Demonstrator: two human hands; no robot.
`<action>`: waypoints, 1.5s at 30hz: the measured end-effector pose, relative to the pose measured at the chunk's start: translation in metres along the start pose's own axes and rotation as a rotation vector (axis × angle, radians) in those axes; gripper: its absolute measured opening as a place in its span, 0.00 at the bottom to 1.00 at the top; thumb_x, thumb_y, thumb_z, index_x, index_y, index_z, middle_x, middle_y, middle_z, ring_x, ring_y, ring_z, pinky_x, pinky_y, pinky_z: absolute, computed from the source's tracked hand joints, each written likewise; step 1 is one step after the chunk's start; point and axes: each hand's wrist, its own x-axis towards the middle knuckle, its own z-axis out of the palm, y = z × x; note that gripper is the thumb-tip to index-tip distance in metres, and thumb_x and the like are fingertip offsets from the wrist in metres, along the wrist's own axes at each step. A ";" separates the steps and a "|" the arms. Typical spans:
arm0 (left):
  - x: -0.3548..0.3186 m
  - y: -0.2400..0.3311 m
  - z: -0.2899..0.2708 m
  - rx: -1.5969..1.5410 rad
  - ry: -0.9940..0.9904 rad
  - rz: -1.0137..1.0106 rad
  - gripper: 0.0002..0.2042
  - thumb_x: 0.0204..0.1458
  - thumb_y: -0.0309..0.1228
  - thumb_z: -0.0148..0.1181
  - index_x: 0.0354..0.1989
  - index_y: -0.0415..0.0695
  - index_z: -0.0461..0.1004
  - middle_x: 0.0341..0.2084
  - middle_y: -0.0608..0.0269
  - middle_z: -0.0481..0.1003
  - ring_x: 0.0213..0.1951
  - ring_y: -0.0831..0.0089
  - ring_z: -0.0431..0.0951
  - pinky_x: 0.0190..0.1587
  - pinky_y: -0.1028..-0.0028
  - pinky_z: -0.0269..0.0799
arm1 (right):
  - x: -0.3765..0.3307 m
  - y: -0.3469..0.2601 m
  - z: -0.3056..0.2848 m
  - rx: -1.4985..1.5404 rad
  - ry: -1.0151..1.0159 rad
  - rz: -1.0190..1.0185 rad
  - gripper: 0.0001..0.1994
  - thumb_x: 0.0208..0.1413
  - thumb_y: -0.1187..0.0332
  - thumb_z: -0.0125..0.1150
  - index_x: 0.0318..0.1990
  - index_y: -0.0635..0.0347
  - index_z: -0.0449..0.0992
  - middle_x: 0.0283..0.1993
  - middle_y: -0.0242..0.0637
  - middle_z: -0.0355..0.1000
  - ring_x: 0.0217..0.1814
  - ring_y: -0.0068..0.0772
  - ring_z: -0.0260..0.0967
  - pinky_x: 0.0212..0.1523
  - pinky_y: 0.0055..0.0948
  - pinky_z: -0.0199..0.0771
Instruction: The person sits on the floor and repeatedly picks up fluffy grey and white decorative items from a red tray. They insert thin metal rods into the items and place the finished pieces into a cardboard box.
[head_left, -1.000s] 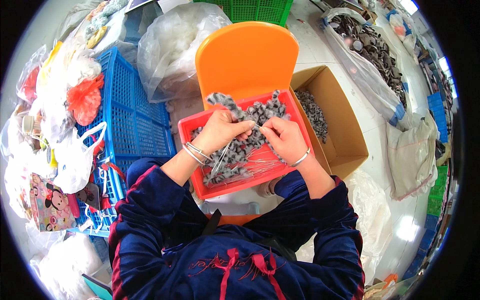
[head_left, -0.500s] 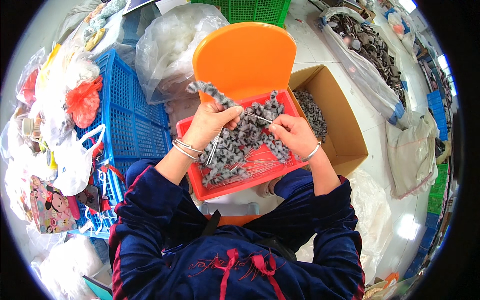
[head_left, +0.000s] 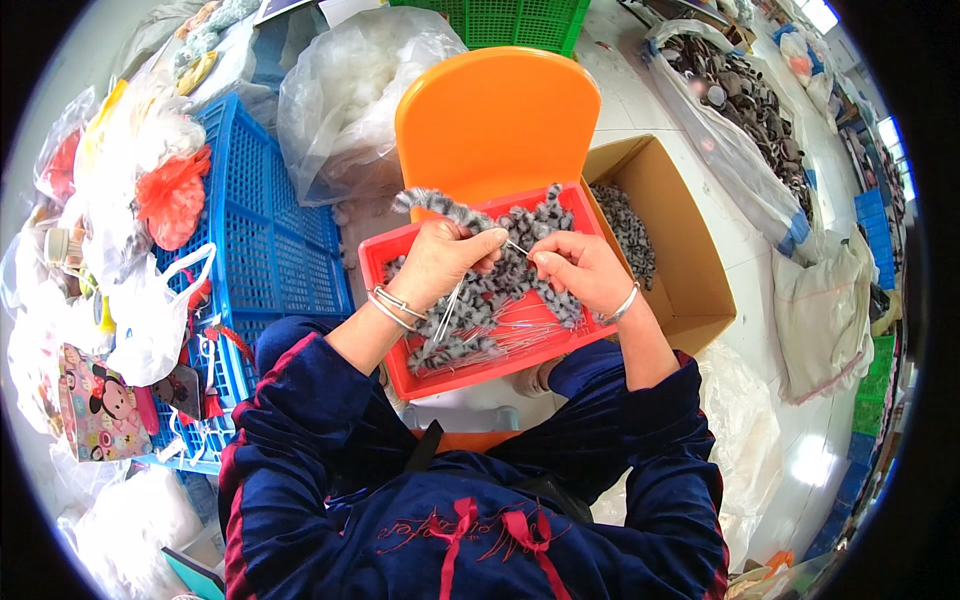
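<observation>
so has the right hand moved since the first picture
Yes: the right hand has shifted slightly right and forward, judged against the red tray.

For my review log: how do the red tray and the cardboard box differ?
The red tray looks shallow, the cardboard box deeper. The tray is bright red, the box brown. Thin wires show in the tray, none in the box. Both are open-topped and contain gray fuzzy pieces.

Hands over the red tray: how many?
2. The left hand pinches a grey-and-black furry strip; the right hand, to its right, pinches a thin pale wire running between them. None seem hidden.
</observation>
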 end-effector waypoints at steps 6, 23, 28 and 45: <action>0.000 -0.006 0.004 -0.079 -0.014 0.013 0.10 0.55 0.33 0.65 0.27 0.39 0.78 0.21 0.66 0.77 0.23 0.80 0.74 0.28 0.79 0.70 | 0.003 0.001 0.009 0.052 0.043 -0.057 0.06 0.60 0.70 0.59 0.34 0.64 0.76 0.26 0.26 0.71 0.27 0.12 0.63 0.28 0.18 0.65; 0.007 -0.024 0.013 0.053 0.068 0.083 0.18 0.51 0.38 0.66 0.17 0.36 0.76 0.14 0.65 0.75 0.19 0.82 0.73 0.23 0.77 0.69 | 0.007 0.005 0.014 0.057 0.066 -0.046 0.06 0.60 0.71 0.57 0.32 0.62 0.74 0.24 0.26 0.70 0.24 0.11 0.62 0.24 0.17 0.63; 0.003 -0.030 0.024 0.102 0.081 0.266 0.09 0.56 0.32 0.64 0.31 0.39 0.78 0.23 0.68 0.76 0.26 0.82 0.74 0.30 0.78 0.71 | 0.012 0.021 0.025 -0.065 0.220 -0.159 0.06 0.59 0.73 0.58 0.30 0.64 0.73 0.24 0.28 0.70 0.25 0.13 0.63 0.25 0.19 0.63; 0.002 -0.014 0.019 -0.154 -0.028 0.056 0.18 0.64 0.39 0.50 0.44 0.36 0.80 0.29 0.62 0.79 0.30 0.78 0.77 0.36 0.78 0.72 | 0.006 0.003 0.026 0.523 -0.013 -0.019 0.18 0.68 0.56 0.45 0.36 0.64 0.70 0.25 0.33 0.63 0.23 0.23 0.57 0.24 0.21 0.58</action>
